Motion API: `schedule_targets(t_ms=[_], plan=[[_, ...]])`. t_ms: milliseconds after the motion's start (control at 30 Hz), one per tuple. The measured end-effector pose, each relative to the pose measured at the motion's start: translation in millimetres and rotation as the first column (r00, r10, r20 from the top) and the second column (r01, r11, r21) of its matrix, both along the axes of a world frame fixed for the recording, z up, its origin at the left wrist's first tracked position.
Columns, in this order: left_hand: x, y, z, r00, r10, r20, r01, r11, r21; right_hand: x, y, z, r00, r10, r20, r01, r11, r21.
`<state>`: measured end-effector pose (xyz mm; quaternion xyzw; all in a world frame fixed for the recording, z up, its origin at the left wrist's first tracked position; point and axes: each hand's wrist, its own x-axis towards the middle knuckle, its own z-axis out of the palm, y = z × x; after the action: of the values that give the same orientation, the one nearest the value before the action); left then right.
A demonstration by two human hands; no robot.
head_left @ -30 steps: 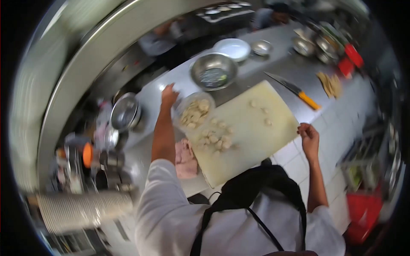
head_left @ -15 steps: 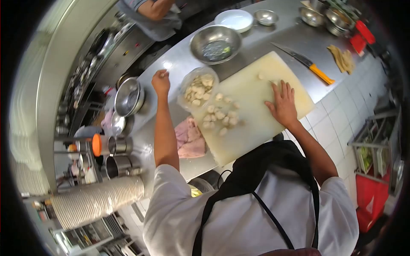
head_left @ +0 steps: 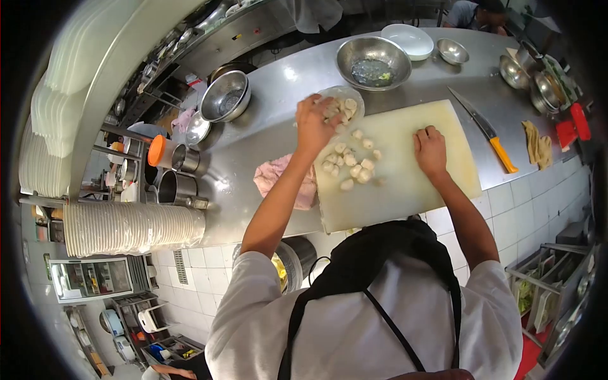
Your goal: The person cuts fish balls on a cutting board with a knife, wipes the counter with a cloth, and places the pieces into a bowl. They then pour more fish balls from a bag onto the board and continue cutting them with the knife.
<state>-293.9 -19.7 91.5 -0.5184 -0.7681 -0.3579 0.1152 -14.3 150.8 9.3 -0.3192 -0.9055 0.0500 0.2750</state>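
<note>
My left hand (head_left: 315, 123) reaches over the left part of a clear plastic tub (head_left: 358, 98) of pale, rounded food pieces (head_left: 348, 109). Its fingers curl down among the pieces or at the rim; what they grip is hidden. On the right half of the white cutting board (head_left: 405, 183), my right hand (head_left: 430, 147) rests with its fingers folded in. Anything under those fingers is out of sight. A loose group of similar pieces (head_left: 345, 158) lies on the board's left side. Left of the board is a crumpled pink cloth (head_left: 278, 177).
A knife with an orange handle (head_left: 497, 151) and a tan cloth (head_left: 537, 145) lie right of the board. Behind it stand a steel bowl (head_left: 345, 63), a white bowl (head_left: 408, 43) and a small steel bowl (head_left: 452, 52). More steel bowls (head_left: 225, 95) stand at left. Another person (head_left: 478, 16) is across the counter.
My left hand has moved from left of the tub to over it. My right hand has gone from flat and spread to curled. The camera view has shifted.
</note>
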Motion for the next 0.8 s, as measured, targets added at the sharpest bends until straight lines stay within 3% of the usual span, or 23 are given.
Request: schedule_targets(t_ms=[100, 200, 233, 333, 367, 400, 467, 533, 567, 667, 733, 800], plan=[[-11.3, 8.3, 8.3, 0.957, 0.278, -0.087, -0.270, 0.958, 0.098, 3.9, 1.5, -5.7, 0.995, 0.099, -0.019, -0.098, 0.994, 0.052], [-41.6, 20.1, -5.7, 0.900, 0.432, 0.056, -0.398, 0.868, -0.297, 4.0, 9.2, -11.8, 0.984, 0.168, -0.065, -0.163, 0.984, 0.078], [-67.8, 22.6, -18.2, 0.912, 0.330, 0.243, -0.229, 0.902, -0.365, 2.7, 11.9, -11.4, 0.979, 0.184, -0.091, -0.176, 0.980, 0.089], [-89.1, 30.7, -17.5, 0.858, 0.275, 0.435, -0.143, 0.939, -0.313, 2.8, 21.5, -7.4, 0.951, 0.155, -0.267, -0.154, 0.988, 0.026], [-89.8, 31.4, -13.1, 0.835, 0.216, 0.507, -0.136, 0.972, -0.191, 2.5, 25.4, -7.8, 0.933, 0.125, -0.337, -0.139, 0.990, -0.017], [-93.4, 31.2, -8.2, 0.807, 0.160, 0.568, -0.105, 0.986, -0.128, 1.9, 31.3, -6.6, 0.914, -0.031, -0.405, -0.088, 0.958, -0.272], [-101.3, 32.0, -2.5, 0.738, 0.044, 0.673, -0.062, 0.998, 0.003, 2.7, 43.3, 3.1, 0.835, -0.367, -0.410, -0.044, 0.697, -0.715], [-85.9, 26.5, 13.0, 0.766, 0.142, 0.627, -0.141, 0.989, -0.051, 12.0, 48.7, 23.3, 0.627, -0.634, -0.451, -0.260, 0.376, -0.889], [-77.3, 20.9, 21.6, 0.779, 0.190, 0.597, -0.182, 0.980, -0.075, 13.7, 49.2, 30.0, 0.511, -0.757, -0.408, -0.398, 0.212, -0.893], [-32.2, -4.1, 25.5, 0.916, 0.299, 0.268, -0.317, 0.948, 0.024, 31.8, 57.1, 22.8, 0.400, -0.818, -0.414, -0.526, 0.164, -0.834], [-5.8, -20.5, 21.9, 0.905, 0.273, 0.326, -0.300, 0.953, 0.035, 40.7, 56.2, 16.7, 0.617, -0.663, -0.424, -0.275, 0.323, -0.905], [17.9, -35.7, 14.9, 0.907, 0.276, 0.318, -0.305, 0.951, 0.044, 52.5, 46.3, 8.2, 0.807, -0.494, -0.323, -0.035, 0.505, -0.862]])
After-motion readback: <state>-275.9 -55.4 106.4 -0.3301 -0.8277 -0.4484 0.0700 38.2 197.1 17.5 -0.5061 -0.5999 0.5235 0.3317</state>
